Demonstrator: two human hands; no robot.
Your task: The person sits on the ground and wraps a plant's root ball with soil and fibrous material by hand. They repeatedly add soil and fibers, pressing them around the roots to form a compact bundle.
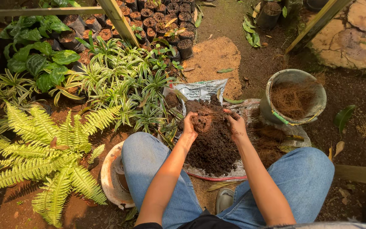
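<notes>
Head view: a clump of dark soil (203, 123) is cupped between the left hand (189, 127) and the right hand (236, 126), fingers curled inward and pressed against it from both sides; the clump is held just above a soil heap (212, 148) piled on a plastic sheet (200, 90) spread on the ground between the knees; a grey bucket (276, 111) of brown fibre is seen beside the sheet's right edge; striped-leaf plants (123, 85) border its left edge; a fern (43, 148) and black nursery pots (162, 12) lie beyond.
</notes>
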